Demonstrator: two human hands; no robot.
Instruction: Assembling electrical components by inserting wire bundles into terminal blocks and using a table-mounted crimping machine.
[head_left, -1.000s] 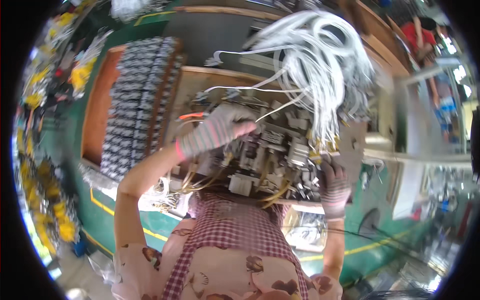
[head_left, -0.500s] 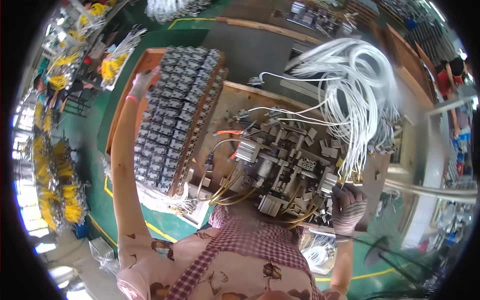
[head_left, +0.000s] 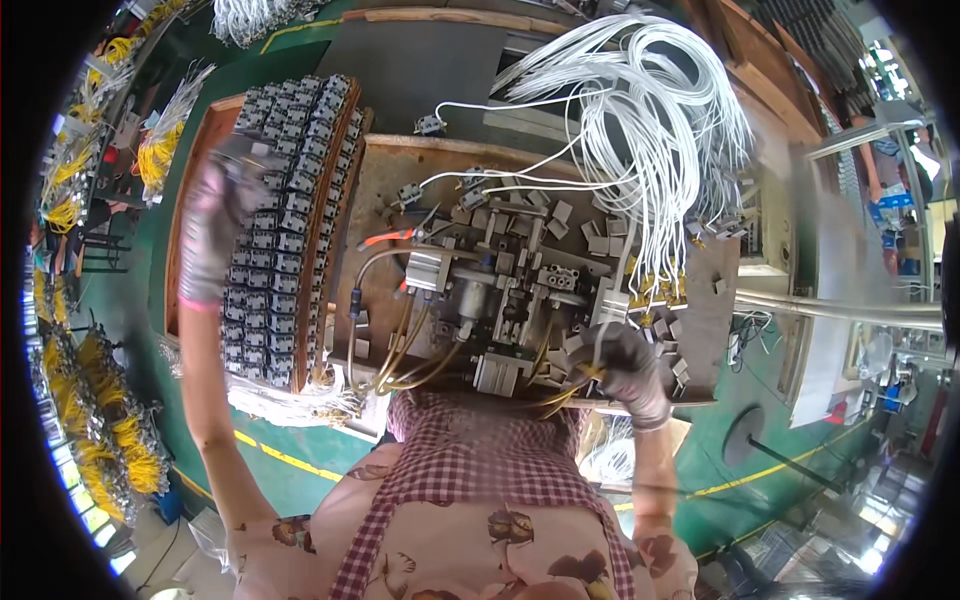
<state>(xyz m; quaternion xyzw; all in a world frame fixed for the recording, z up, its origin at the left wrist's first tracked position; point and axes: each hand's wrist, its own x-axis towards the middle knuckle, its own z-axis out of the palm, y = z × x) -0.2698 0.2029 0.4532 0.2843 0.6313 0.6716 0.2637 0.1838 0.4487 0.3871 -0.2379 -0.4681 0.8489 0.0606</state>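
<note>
The left hand, gloved, fingers curled over the far left rows of dark switch parts in the wooden tray, should lift one cleanly, while the right hand rests closed against the jig, what it grips unclear.

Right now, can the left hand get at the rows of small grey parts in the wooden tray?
Probably yes. The left hand is already over the tray's left edge, beside the grey parts, with nothing between them. Contact itself is blurred.
</note>
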